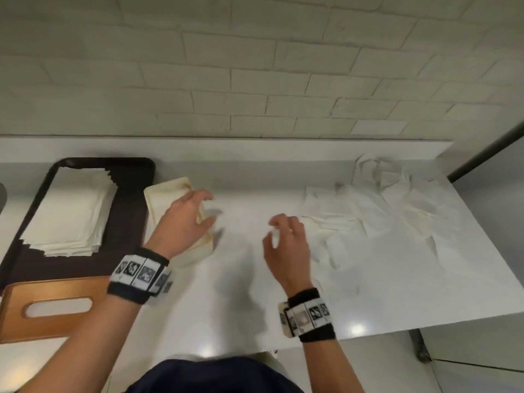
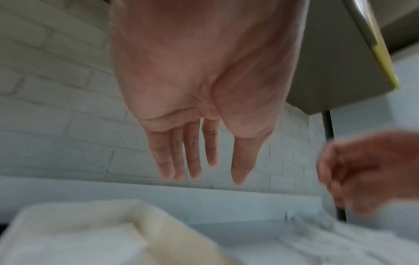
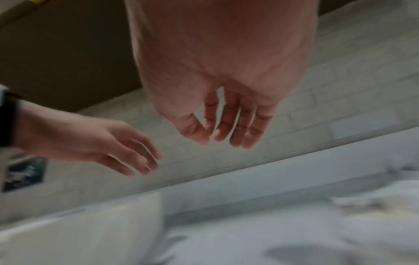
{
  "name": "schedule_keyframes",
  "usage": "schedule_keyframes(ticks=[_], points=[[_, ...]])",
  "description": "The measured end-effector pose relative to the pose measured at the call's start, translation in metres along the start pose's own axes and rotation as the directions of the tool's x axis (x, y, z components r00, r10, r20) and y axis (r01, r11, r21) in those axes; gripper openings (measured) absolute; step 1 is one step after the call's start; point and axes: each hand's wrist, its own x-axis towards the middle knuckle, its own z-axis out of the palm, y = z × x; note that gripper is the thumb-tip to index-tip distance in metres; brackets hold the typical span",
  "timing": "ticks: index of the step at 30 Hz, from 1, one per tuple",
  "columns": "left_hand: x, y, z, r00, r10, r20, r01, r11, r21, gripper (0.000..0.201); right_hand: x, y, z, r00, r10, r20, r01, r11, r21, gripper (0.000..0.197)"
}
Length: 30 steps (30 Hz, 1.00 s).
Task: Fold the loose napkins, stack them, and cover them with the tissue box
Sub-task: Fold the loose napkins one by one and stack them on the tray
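Observation:
A small cream stack of folded napkins [image 1: 167, 199] lies on the white counter [image 1: 241, 279] beside the tray. My left hand [image 1: 209, 208] hovers just over that stack's right edge, fingers straight and empty, as the left wrist view confirms for the left hand [image 2: 211, 177]. My right hand [image 1: 270, 232] hangs above the counter at the left edge of the loose, crumpled napkins [image 1: 382, 211]. Its fingers are loosely bent and hold nothing, which the right wrist view shows for the right hand [image 3: 219, 141]. The wooden tissue box [image 1: 48, 307] with its oval slot sits at the near left.
A dark tray [image 1: 130, 188] at the left carries a larger pile of folded white napkins [image 1: 71, 211]. A brick wall [image 1: 255, 80] backs the counter. The counter's right edge [image 1: 482, 222] drops off beside a grey panel.

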Motion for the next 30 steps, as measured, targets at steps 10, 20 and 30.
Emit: schedule_keyframes(ticks=[10, 20, 30], points=[[-0.034, 0.097, 0.115, 0.995, 0.034, 0.092, -0.004, 0.95, -0.312, 0.02, -0.008, 0.174, -0.037, 0.918, 0.367, 0.152, -0.356, 0.929, -0.099, 0.008], [0.005, 0.164, 0.122, 0.994, -0.063, -0.091, 0.0, 0.825, -0.566, 0.057, 0.037, 0.139, -0.133, 0.981, 0.125, 0.148, -0.192, 0.725, 0.661, 0.02], [0.058, 0.187, 0.145, 0.983, -0.069, 0.168, 0.177, 0.572, -0.801, 0.059, 0.081, 0.137, -0.086, 0.938, 0.309, 0.154, -0.333, 0.689, 0.643, 0.005]])
